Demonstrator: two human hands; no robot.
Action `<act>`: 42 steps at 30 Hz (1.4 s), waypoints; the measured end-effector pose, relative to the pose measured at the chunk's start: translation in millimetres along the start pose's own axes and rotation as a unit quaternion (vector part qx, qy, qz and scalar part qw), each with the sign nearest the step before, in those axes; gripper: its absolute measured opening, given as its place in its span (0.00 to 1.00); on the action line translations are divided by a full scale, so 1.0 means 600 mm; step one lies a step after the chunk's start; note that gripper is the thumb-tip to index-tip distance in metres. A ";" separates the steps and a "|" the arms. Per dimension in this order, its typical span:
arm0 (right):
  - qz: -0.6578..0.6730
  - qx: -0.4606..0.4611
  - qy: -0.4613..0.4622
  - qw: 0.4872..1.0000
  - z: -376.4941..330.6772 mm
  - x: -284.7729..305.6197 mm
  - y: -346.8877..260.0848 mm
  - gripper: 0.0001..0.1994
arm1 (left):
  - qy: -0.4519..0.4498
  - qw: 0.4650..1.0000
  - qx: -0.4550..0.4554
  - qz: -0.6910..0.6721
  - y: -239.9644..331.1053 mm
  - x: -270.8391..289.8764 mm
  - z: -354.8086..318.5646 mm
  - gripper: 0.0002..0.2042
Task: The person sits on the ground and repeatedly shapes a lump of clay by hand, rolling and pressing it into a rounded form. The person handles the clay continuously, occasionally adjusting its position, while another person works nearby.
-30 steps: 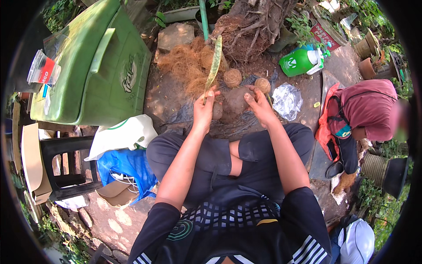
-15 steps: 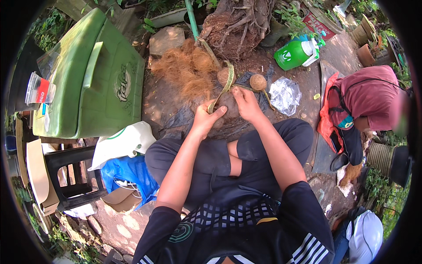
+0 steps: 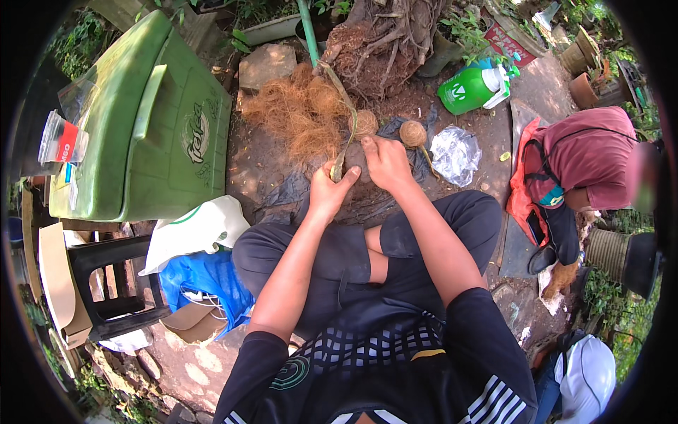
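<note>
A long, curved green-brown plant strip (image 3: 351, 120) runs up from my left hand (image 3: 329, 191), which is closed around its lower end. Its far end reaches up by the brown fibre. My right hand (image 3: 387, 162) is curled closed close beside it, thumb uppermost; what its fingers hold, if anything, is hidden. Just beyond that hand sits a brown fibre-wrapped ball (image 3: 366, 123), partly covered by it. A second wrapped ball (image 3: 413, 133) lies to the right, with a thin stalk next to it. Loose orange-brown fibre (image 3: 300, 116) is heaped behind my left hand.
At left stands a large green cool box (image 3: 176, 134) with a plastic cup (image 3: 65, 141). A green spray bottle (image 3: 466, 90) and crumpled clear plastic (image 3: 455, 155) lie ahead right. A person in a maroon head covering (image 3: 590, 155) sits at right. Tree roots (image 3: 385, 46) rise ahead.
The strip, earlier bent across toward my right hand, now stretches upward from my left hand. My right hand has shifted slightly down and left.
</note>
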State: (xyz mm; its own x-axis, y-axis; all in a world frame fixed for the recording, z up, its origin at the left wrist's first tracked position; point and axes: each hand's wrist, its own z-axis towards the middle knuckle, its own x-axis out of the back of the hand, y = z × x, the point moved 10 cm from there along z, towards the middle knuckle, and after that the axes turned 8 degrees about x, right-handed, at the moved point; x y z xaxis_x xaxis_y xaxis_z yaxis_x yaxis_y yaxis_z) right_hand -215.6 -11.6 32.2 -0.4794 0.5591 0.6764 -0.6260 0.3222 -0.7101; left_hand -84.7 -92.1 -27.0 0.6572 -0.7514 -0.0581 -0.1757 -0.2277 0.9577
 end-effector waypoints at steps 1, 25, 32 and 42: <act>-0.008 0.002 0.004 1.000 0.000 0.000 0.000 0.22 | 0.008 1.000 0.001 0.006 -0.001 0.002 0.000 0.12; -0.035 -0.013 -0.108 0.993 0.028 -0.014 -0.001 0.26 | 0.024 0.999 -0.035 0.021 0.020 0.017 0.011 0.17; 0.000 0.107 -0.293 0.950 0.004 -0.006 -0.042 0.36 | -0.091 0.991 0.019 -0.101 0.031 -0.009 -0.005 0.18; -0.061 0.176 -0.342 0.921 0.000 -0.006 -0.026 0.32 | -0.137 0.989 0.040 -0.045 0.013 -0.030 -0.011 0.17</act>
State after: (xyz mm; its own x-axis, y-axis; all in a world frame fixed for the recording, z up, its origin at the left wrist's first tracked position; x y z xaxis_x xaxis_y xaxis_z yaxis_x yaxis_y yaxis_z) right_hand -204.2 -18.6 40.8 -0.5927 -0.1150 0.7972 -0.8035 0.0161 -0.5951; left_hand -93.2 -76.1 -16.4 0.4519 -0.8630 -0.2260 -0.1904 -0.3408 0.9206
